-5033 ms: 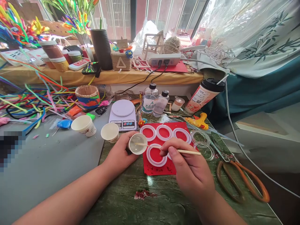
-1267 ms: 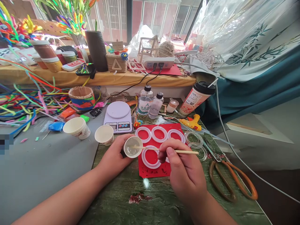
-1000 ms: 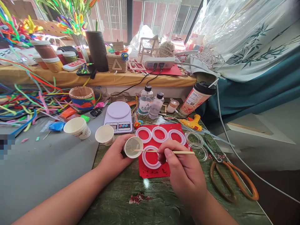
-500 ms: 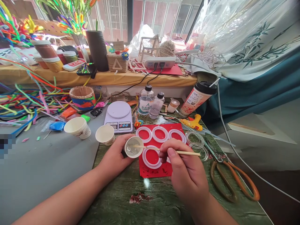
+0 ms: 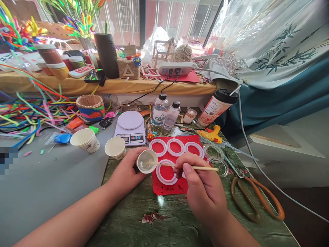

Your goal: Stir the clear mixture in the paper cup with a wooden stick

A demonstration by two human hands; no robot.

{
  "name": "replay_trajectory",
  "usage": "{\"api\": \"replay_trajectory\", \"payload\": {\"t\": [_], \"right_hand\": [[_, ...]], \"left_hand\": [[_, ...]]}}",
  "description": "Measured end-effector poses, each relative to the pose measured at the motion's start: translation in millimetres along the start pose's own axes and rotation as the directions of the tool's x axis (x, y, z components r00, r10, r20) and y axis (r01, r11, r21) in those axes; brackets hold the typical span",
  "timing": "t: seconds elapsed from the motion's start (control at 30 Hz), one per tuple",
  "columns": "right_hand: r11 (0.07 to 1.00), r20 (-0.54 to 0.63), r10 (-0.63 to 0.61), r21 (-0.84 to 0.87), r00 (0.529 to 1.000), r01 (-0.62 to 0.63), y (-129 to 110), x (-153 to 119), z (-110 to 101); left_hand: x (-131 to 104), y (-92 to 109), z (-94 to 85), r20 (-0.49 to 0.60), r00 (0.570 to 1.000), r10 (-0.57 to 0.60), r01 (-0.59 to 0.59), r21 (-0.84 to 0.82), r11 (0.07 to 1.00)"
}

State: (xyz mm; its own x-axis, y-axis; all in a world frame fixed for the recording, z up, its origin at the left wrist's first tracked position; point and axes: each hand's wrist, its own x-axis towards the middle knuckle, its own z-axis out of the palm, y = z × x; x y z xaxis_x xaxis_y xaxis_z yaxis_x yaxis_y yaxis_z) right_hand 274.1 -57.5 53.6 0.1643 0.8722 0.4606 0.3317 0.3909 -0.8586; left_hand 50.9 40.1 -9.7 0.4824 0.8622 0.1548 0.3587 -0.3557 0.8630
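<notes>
My left hand is wrapped round a paper cup of clear liquid, tilted so its mouth shows. A thin wooden stick is pinched in my right hand, and its far end dips into the cup. Under and beyond my right hand lie white ring molds on a red sheet; my fingers hide part of the lower right one. Clear rings lie right of the sheet. Another paper cup stands just behind my left hand.
Stacked cups stand at the left. Behind are a scale, two bottles and a tilted drink cup. A glue gun and orange-handled shears lie at the right, near a hanging white cable.
The stick and my right hand have shifted slightly left, with the tip still inside the cup. My left hand and its cup have stayed in place.
</notes>
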Motion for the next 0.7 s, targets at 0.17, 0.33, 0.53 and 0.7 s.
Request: {"api": "replay_trajectory", "payload": {"t": [0.17, 0.33, 0.53, 0.7], "right_hand": [[1.000, -0.011, 0.002, -0.005, 1.000, -0.002, -0.1, 0.3, -0.1], [0.999, -0.031, 0.037, 0.011, 0.999, -0.037, 0.0, -1.2, -0.6], [0.999, -0.015, 0.036, 0.014, 0.999, -0.036, -1.8, -1.4, -0.2], [0.998, -0.023, 0.061, 0.013, 0.998, -0.061, -3.4, 1.3, -0.5]], "left_hand": [[0.1, -0.5, 0.2, -0.008, 1.000, 0.009, -0.009, 0.008, 1.000], [0.4, 2.4, -1.1, 0.008, 1.000, 0.022, -0.022, 0.017, 1.000], [0.5, 2.6, -1.5, 0.001, 0.999, 0.033, -0.033, 0.019, 0.999], [0.6, 1.0, -1.3, 0.002, 0.999, 0.035, -0.035, 0.031, 0.999]]}}
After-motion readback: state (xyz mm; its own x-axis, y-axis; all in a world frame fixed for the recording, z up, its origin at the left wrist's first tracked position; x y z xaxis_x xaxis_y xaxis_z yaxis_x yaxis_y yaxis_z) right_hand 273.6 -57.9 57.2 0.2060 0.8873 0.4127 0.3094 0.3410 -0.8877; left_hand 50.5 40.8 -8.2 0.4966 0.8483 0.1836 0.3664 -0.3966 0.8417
